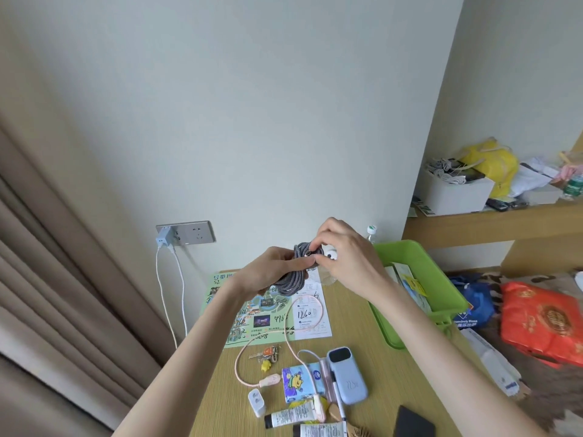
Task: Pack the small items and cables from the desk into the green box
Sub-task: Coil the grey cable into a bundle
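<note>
Pale wall [252, 105], beige curtain [47, 247]

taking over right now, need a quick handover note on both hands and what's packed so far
Left hand grips the coiled grey cable above the desk; right hand pinches its plug end.
Green box sits at the desk's right edge, only paper cards visible inside.
Done: grey cable coiled, not yet boxed.
To do: box it, then the pink cable, keys, power bank, tissue pack, white charger and tubes.

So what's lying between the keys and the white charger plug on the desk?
The pink cable's connector end lies between the keys and the white charger plug, in the head view.
</note>
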### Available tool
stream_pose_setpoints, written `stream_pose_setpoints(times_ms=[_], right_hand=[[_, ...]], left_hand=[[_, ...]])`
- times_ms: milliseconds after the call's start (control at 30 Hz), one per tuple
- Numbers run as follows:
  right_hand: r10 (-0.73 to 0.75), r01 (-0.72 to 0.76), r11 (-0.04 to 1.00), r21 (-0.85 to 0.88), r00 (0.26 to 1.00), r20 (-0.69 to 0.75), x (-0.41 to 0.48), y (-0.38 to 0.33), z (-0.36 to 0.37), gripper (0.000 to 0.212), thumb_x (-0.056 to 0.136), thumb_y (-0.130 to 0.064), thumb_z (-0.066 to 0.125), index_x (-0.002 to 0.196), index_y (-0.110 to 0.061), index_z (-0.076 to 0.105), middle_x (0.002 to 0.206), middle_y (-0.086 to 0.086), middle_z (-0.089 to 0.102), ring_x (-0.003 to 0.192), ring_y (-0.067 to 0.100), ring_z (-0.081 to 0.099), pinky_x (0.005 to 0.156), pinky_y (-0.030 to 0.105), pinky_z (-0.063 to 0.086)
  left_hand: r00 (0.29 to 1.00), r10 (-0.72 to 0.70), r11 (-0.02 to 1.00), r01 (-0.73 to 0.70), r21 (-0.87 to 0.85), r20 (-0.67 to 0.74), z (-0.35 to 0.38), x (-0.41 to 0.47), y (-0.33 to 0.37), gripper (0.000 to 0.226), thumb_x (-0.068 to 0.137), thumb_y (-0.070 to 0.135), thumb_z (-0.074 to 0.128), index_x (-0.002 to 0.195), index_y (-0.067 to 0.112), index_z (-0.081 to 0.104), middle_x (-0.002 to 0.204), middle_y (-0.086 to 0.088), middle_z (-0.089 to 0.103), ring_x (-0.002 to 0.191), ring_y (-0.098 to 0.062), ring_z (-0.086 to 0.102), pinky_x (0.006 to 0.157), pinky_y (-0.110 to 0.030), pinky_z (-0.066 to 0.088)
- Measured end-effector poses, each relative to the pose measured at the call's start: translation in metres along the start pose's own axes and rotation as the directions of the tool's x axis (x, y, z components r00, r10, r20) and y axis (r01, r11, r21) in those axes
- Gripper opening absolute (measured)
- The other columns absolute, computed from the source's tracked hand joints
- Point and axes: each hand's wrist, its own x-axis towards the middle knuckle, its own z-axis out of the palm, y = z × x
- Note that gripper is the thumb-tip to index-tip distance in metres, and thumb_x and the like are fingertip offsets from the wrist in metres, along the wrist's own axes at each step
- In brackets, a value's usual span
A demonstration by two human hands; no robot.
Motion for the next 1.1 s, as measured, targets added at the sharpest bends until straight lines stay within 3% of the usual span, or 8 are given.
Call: stream_pose_setpoints(times_ms=[200,300,433,600,733,867,967,1100], right_hand=[[0.047,-0.054,0.997,0.054,0.991,0.127,-0.020,0.026,-0.010,0.013,0.079,-0.029,0.076,0.078,-0.024,0.064,0.087,-0.014,0.051,0.072,0.007,0.056,0.060,0.031,0.045],[0.024,-0.027,0.999,0.021,0.994,0.111,-0.033,0.041,-0.017,0.015,0.080,-0.031,0.076,0.078,-0.022,0.063,0.087,-0.014,0.053,0.070,0.008,0.056,0.058,0.029,0.046],[0.060,-0.061,0.998,0.014,0.998,0.036,-0.052,0.069,-0.032,0.012,0.081,-0.025,0.076,0.080,-0.019,0.065,0.088,-0.012,0.055,0.070,0.009,0.057,0.055,0.027,0.044],[0.254,-0.246,0.955,0.165,0.967,-0.029,-0.068,0.116,-0.059,0.011,0.078,-0.022,0.078,0.077,-0.017,0.069,0.084,-0.011,0.056,0.069,0.009,0.056,0.056,0.030,0.046],[0.225,-0.227,0.972,0.061,0.973,0.043,-0.081,0.160,-0.075,0.012,0.078,-0.021,0.075,0.082,-0.017,0.065,0.089,-0.013,0.052,0.067,0.009,0.052,0.055,0.031,0.044],[0.186,-0.194,0.978,0.070,0.977,0.108,-0.089,0.205,-0.084,0.016,0.076,-0.023,0.073,0.081,-0.017,0.059,0.086,-0.017,0.043,0.067,0.000,0.041,0.053,0.022,0.033],[0.148,-0.161,0.984,0.078,0.977,0.153,-0.090,0.234,-0.087,0.017,0.076,-0.032,0.065,0.080,-0.020,0.053,0.085,-0.016,0.042,0.067,-0.001,0.043,0.051,0.022,0.035],[0.122,-0.137,0.985,0.100,0.982,0.146,-0.081,0.267,-0.086,0.014,0.081,-0.032,0.057,0.079,-0.021,0.048,0.084,-0.013,0.046,0.068,0.010,0.050,0.053,0.036,0.049]], left_hand=[[0.991,-0.012,1.000,0.008,0.029,0.133,0.031,0.002,0.005,0.045,0.089,0.040,0.064,0.091,-0.005,0.060,0.071,-0.007,0.048,0.062,-0.014,0.041,0.059,-0.022,0.030],[0.985,-0.007,0.999,-0.001,0.047,0.172,0.048,0.009,0.009,0.061,0.082,0.045,0.065,0.108,-0.010,0.061,0.089,-0.019,0.055,0.083,-0.021,0.046,0.077,-0.037,0.033],[0.982,-0.001,0.992,-0.022,0.120,0.190,0.079,0.035,0.019,0.056,0.088,0.042,0.063,0.095,-0.013,0.057,0.072,-0.008,0.036,0.067,-0.021,0.032,0.061,-0.032,0.021],[0.976,0.009,0.997,-0.025,0.073,0.218,0.129,0.076,0.032,0.027,0.093,0.035,0.061,0.084,0.009,0.066,0.056,0.016,0.045,0.051,-0.001,0.039,0.050,-0.012,0.030],[0.968,0.007,0.998,-0.022,0.060,0.251,0.168,0.107,0.033,0.058,0.090,0.047,0.062,0.102,-0.010,0.058,0.077,-0.007,0.046,0.069,-0.014,0.041,0.063,-0.029,0.033],[0.958,-0.077,0.993,0.049,0.105,0.276,0.198,0.134,0.034,0.089,0.071,0.074,0.059,0.106,-0.008,0.057,0.089,-0.007,0.048,0.080,-0.024,0.037,0.070,-0.045,0.026],[0.948,-0.104,0.994,0.086,0.072,0.302,0.213,0.156,0.031,0.073,0.080,0.066,0.059,0.101,-0.004,0.060,0.084,-0.008,0.047,0.077,-0.025,0.037,0.068,-0.046,0.025],[0.942,-0.123,0.979,0.167,-0.117,0.314,0.223,0.184,0.027,0.031,0.094,0.037,0.059,0.110,0.011,0.064,0.090,0.004,0.070,0.086,-0.013,0.065,0.076,-0.023,0.049]])
